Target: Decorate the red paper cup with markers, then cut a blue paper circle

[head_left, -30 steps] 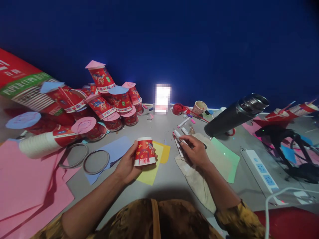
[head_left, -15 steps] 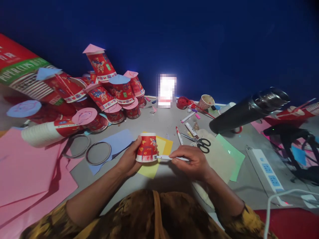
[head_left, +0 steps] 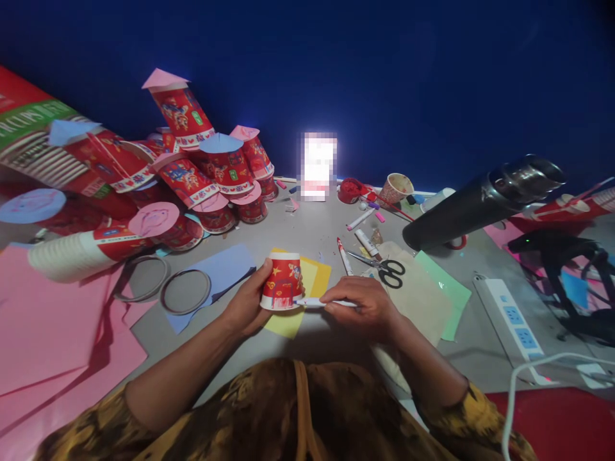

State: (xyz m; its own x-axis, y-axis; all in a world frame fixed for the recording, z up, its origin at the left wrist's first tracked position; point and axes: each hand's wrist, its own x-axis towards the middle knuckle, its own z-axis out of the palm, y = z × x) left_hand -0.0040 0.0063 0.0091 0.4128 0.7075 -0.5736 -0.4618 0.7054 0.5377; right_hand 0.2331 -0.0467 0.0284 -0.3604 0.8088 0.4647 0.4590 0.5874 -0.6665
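Dim, blue-tinted, edges fisheye-warped

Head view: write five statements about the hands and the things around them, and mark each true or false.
1. The left hand holds a red paper cup with its base up. True.
2. The right hand holds scissors. False: it holds a white marker, tip at the cup's lower edge; the scissors lie on the table beyond it.
3. Yellow paper lies beneath the cup. True.
4. The power strip lies at the person's left. False: it lies at the right.
5. A pile of red cups sits at the far left. True.
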